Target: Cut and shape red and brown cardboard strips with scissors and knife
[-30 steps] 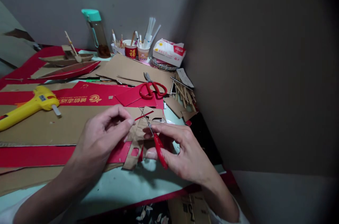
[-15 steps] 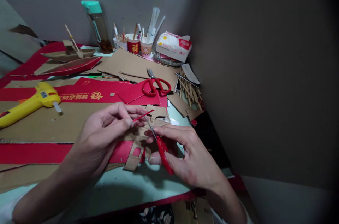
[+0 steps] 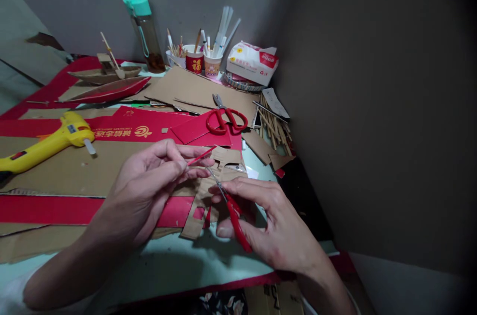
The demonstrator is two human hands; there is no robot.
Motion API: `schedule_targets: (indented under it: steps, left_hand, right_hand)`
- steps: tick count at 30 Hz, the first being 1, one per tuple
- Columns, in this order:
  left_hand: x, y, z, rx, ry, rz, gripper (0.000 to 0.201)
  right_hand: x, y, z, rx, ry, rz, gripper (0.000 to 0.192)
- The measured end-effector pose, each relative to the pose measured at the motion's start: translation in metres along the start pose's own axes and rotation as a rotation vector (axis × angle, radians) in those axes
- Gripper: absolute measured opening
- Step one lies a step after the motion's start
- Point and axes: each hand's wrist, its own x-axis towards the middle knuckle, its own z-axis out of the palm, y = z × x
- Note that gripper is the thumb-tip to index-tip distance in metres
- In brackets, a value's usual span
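Between thumb and fingers, my left hand (image 3: pixel 152 181) pinches a thin red strip (image 3: pixel 201 155) that points up to the right. My right hand (image 3: pixel 264 220) is closed around the red handles of small scissors (image 3: pixel 235 220). Their narrow metal blades point up and left, just below the strip and near my left fingertips; whether the blades are parted is hard to see. Under the hands lies a cut brown cardboard piece (image 3: pixel 193 225) with a small window showing red. A small red pointed scrap (image 3: pixel 207 215) is beside it.
A yellow glue gun (image 3: pixel 48 143) lies left on cardboard. Larger red-handled scissors (image 3: pixel 225 118) rest on red card behind my hands. Cardboard boats (image 3: pixel 112 90), a bottle (image 3: pixel 147 41), cups (image 3: pixel 194 60) and a tissue pack (image 3: pixel 251 64) stand at the back. Sticks (image 3: pixel 274 123) lie right, near the wall.
The scissors in my right hand have moved slightly down, away from the strip. My left hand still holds the strip, its fingers a little more spread. The whole view has shifted slightly.
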Motion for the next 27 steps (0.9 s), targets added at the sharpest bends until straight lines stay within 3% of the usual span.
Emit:
schedule_targets:
  steps: [8, 18, 27]
  left_hand:
    - [-0.001, -0.008, 0.000, 0.008, -0.075, -0.029, 0.021]
    - [-0.003, -0.011, -0.002, 0.022, -0.105, 0.002, 0.019]
    - [-0.003, -0.004, -0.001, 0.066, -0.057, 0.006, 0.022]
  right_hand:
    - [0.003, -0.003, 0.001, 0.093, -0.014, 0.032, 0.037]
    - [0.003, -0.001, -0.001, 0.054, -0.009, 0.040, 0.021]
    - [0.001, -0.004, -0.001, 0.040, -0.025, 0.051, 0.022]
